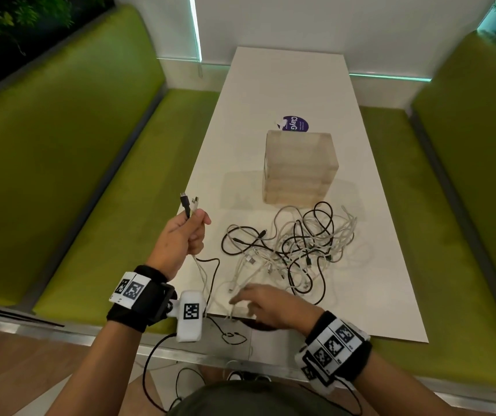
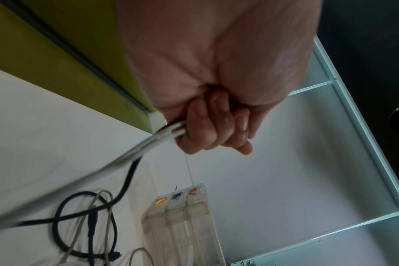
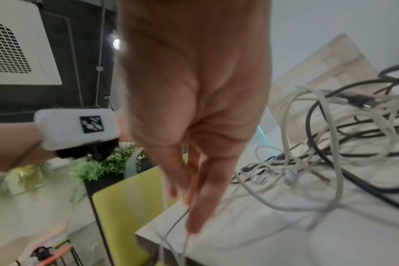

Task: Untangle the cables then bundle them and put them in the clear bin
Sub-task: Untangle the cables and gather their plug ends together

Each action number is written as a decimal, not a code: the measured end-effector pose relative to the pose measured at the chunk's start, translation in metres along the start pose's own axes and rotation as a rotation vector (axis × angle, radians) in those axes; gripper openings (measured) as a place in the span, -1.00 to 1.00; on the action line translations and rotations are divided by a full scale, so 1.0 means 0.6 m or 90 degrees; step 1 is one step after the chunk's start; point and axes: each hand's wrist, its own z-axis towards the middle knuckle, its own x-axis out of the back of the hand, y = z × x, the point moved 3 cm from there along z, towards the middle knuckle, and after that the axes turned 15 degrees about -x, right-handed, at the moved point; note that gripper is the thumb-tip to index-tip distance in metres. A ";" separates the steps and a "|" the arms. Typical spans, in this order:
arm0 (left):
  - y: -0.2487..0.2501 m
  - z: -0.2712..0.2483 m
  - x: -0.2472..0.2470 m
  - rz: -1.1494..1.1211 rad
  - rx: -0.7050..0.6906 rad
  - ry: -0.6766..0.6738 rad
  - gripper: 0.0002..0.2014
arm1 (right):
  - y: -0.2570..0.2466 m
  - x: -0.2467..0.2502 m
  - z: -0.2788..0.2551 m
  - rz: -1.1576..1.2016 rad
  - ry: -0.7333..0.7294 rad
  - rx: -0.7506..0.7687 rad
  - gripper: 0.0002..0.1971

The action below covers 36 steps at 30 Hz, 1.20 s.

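Cables: a tangled heap of black and white cables [image 1: 297,247] lies on the near half of the white table [image 1: 369,181], just in front of the clear bin [image 1: 299,166]; a few strands trail left to the near table edge and hang over it.
Held ends: a black and a white plug end [image 1: 189,204] stick up out of the left hand [image 1: 185,235], which is raised over the left edge of the table.
Left hand fingers: curled tight round those cables, gripping them.
Right hand: the right hand [image 1: 267,304] hovers low over the near strands, fingers [image 3: 195,207] straight and loose, holding nothing that I can make out; blur hides any contact.
Snag risk: pulling the held ends while loops are still crossed would likely tighten knots in the heap.
Drag risk: a hard pull could haul the whole heap towards the edge, and the hanging strands could slide off.
Bin risk: the heap touches or nearly touches the bin's near side, so a caught loop might shift or tip it.
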 end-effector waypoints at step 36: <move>-0.120 -0.034 -0.115 -0.026 0.110 -0.020 -0.80 | 0.087 0.089 0.014 0.298 0.057 -0.017 -0.57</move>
